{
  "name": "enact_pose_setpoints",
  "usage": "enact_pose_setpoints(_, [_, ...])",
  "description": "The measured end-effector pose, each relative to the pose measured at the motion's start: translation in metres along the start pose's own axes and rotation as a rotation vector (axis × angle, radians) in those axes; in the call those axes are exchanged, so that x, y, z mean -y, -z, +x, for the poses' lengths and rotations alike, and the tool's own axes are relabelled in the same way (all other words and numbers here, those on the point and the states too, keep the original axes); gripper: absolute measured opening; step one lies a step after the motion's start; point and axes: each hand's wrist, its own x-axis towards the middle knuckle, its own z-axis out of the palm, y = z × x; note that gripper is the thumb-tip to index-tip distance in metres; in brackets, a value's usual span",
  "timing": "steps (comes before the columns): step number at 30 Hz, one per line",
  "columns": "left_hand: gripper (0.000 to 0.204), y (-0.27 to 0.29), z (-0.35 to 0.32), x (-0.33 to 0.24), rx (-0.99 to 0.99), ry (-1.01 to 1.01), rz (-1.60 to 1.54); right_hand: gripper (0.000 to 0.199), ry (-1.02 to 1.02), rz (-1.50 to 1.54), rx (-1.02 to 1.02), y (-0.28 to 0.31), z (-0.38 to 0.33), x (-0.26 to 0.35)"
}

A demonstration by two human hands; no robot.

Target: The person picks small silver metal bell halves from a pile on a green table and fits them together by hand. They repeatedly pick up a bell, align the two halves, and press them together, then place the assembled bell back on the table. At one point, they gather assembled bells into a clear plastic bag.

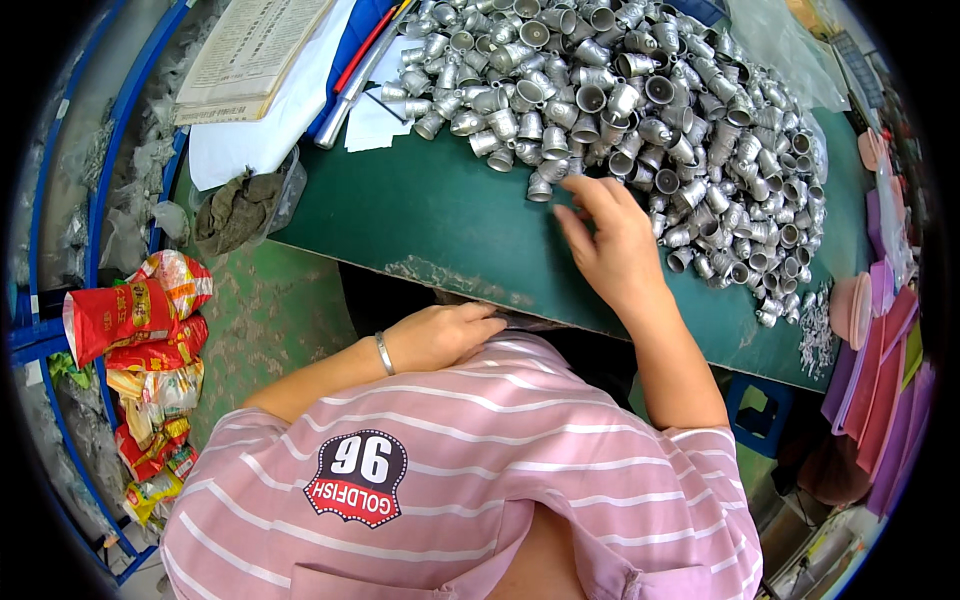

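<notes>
A big heap of small silver bell-shaped metal pieces point(690, 130), many with a little loop at the closed end, covers the far and right parts of the green table point(400, 215). At the heap's near edge my right hand point(618, 245) hovers low, thumb and forefinger apart, with nothing visible between them. Just left of its fingertips is one metal piece point(540, 187). My left hand point(440, 335), a bracelet at its wrist, lies flat against my body by the table's near edge. Its fingers are stretched out and appear to hold nothing.
Papers point(245, 60), a red pen point(362, 50) and a metal rod point(350, 95) lie far left. A plastic tub point(290, 195) with a grey cloth point(238, 210) adjoins the table. Small white parts point(815, 335) lie right, near pink and purple bins point(870, 390). Blue shelving point(100, 190) stands left.
</notes>
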Motion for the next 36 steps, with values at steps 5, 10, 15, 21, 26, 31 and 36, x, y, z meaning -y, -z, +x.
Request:
enact_pose_setpoints(5, [0.022,0.020,0.021,-0.011,0.003,0.014,-0.214,0.029,0.171,-0.297,0.040,-0.020,0.011,0.009])
enact_pose_setpoints(10, [0.011,0.033,0.036,-0.019,-0.191,0.290,-0.501,0.032,0.141,-0.293,0.038,-0.011,-0.002,0.001])
enact_pose_setpoints(15, [0.027,0.024,0.051,-0.017,-0.395,0.390,-0.713,0.031,-0.101,0.219,0.149,0.005,-0.015,0.002])
enact_pose_setpoints(21, [0.037,0.013,0.062,-0.018,-0.451,0.320,-0.880,0.016,-0.557,1.127,0.168,-0.002,-0.035,0.007])
enact_pose_setpoints(26, [0.034,0.013,0.060,-0.015,-0.462,0.297,-1.050,0.023,-0.666,1.186,0.227,0.002,-0.038,0.004])
enact_pose_setpoints(31, [0.030,0.019,0.057,-0.018,-0.397,0.354,-1.101,0.023,-0.627,1.150,0.227,-0.001,-0.042,0.009])
enact_pose_setpoints(36, [0.026,0.022,0.055,-0.019,-0.373,0.414,-1.085,0.015,-0.609,1.131,0.221,0.002,-0.042,0.009])
